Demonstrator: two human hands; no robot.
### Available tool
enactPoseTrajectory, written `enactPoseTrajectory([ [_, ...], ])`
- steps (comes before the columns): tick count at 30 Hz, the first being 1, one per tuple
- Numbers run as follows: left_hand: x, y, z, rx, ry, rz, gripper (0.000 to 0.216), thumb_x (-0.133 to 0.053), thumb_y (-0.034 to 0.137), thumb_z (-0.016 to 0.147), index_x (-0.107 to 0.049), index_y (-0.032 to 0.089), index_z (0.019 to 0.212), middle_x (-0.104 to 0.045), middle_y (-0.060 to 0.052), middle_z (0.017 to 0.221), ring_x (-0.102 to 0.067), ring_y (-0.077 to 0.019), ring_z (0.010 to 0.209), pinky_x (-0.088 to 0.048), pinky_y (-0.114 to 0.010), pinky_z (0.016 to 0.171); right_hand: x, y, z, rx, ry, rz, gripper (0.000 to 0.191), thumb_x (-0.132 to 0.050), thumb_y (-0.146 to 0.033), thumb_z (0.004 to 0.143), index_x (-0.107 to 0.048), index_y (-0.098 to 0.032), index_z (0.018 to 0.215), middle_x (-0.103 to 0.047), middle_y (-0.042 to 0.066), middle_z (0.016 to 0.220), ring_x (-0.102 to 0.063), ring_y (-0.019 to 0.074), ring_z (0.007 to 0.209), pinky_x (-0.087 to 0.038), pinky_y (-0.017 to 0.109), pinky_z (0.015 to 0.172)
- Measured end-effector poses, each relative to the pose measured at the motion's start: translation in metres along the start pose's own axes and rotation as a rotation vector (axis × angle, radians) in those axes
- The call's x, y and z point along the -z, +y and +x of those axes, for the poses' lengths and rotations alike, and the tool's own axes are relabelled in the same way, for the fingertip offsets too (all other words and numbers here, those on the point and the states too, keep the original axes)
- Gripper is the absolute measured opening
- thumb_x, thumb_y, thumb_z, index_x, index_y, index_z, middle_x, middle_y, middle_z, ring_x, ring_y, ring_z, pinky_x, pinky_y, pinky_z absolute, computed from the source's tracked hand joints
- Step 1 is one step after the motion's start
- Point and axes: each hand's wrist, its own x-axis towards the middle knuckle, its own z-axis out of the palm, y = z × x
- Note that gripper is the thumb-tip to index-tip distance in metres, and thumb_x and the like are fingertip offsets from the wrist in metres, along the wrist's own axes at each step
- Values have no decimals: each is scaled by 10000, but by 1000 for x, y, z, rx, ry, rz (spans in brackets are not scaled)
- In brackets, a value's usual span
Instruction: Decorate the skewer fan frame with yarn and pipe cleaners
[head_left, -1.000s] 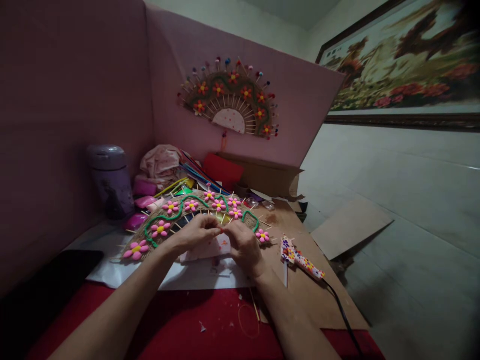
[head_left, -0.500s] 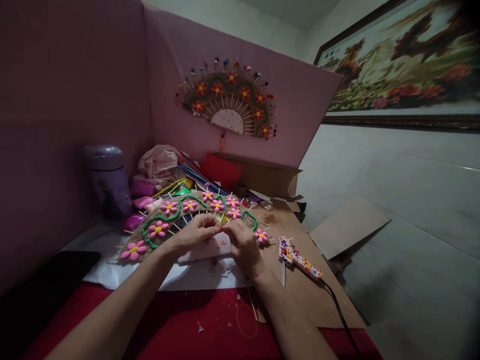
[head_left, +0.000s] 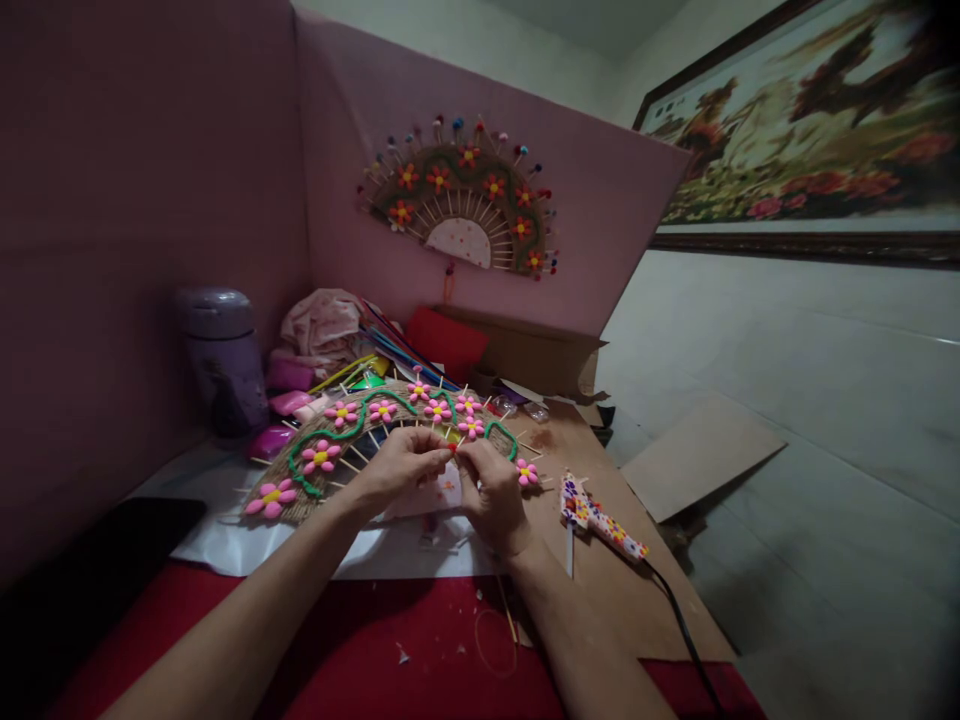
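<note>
Both hands meet above a fan-shaped craft piece (head_left: pixel 345 430), wrapped in twine with pink clay flowers, green wavy strips and thin sticks. A tiny red piece (head_left: pixel 452 449) shows between my fingertips; its kind is too small to make out. My left hand (head_left: pixel 409 465) pinches at it from the left, thumb and forefinger pressed together. From the right, my right hand (head_left: pixel 491 490) closes on it with curled fingers. Under the hands lies the fan's pale, patterned half-round base (head_left: pixel 444 492), partly hidden by them.
A flower-covered glue gun (head_left: pixel 600 520) lies on cardboard at the right, its cable running to the front edge. A purple bottle (head_left: pixel 225 365) stands at the left near pink packets (head_left: pixel 289 402). Behind, a finished fan (head_left: pixel 459 200) hangs on the pink panel.
My hands stay together over the fan, with the fingertips slightly shifted and more of the red piece showing. The whole view has moved a little to the right.
</note>
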Motion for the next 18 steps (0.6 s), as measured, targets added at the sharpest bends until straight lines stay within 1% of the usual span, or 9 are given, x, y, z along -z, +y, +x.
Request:
enactPoseTrajectory([
  [4,-1,0,-1,-5,9,-28,296,-646,401,676,-534,127,681,-466,48,512,-392,-57,437,-295,-185,416,0,0,0,18,-38,-34,165,-423,-80,824,-554,-176,797,-541,43,751,-507,166,720,-382,265,632],
  [8,4,5,-3,25,-47,-33,263,-646,373,671,-529,138,675,-441,60,480,-364,-60,410,-268,-190,393,3,3,1,67,-93,-91,185,-425,-66,807,-570,-175,844,-544,49,784,-512,175,753,-400,274,658],
  [11,15,10,-5,92,-158,6,228,-649,338,664,-536,140,656,-434,62,461,-348,-55,388,-239,-194,388,6,4,3,170,-119,-63,209,-411,-66,830,-581,-177,882,-561,61,830,-528,173,794,-422,277,696],
  [15,31,12,-8,227,-426,60,192,-655,290,654,-551,133,615,-426,58,456,-332,-49,379,-211,-204,389,7,-1,4,313,-222,-43,199,-422,-86,847,-589,-194,830,-565,43,811,-520,150,751,-416,251,658],
  [16,32,12,-8,248,-453,75,195,-661,285,648,-549,132,603,-429,56,455,-334,-48,378,-210,-205,388,7,-2,4,325,-253,-49,194,-429,-83,835,-586,-196,815,-559,37,797,-512,148,737,-409,248,641],
  [17,33,11,-8,255,-450,85,200,-666,285,644,-548,131,598,-436,55,455,-337,-47,376,-212,-203,386,8,-3,4,322,-275,-55,191,-434,-76,816,-582,-196,807,-551,32,785,-503,149,725,-403,248,626],
  [18,32,11,-8,245,-413,85,203,-667,292,646,-549,132,605,-446,54,454,-343,-48,372,-215,-201,384,8,-4,3,301,-279,-58,190,-436,-68,797,-578,-195,801,-542,30,773,-495,152,714,-398,250,616],
])
